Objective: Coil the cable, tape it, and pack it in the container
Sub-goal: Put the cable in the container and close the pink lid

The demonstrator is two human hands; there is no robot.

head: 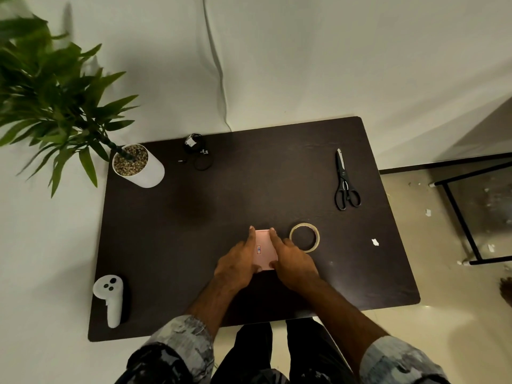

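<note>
A small pink container with a little label lies on the dark table near the front middle. My left hand rests along its left side and my right hand along its right side, fingers straight, thumbs at its near edge. A ring of clear tape lies just right of my right hand. The black cable, loosely bundled with its plugs showing, sits far back on the table, well away from both hands.
Black scissors lie at the back right. A white pot with a green plant stands at the back left corner. A white controller lies at the front left. A small white scrap sits to the right.
</note>
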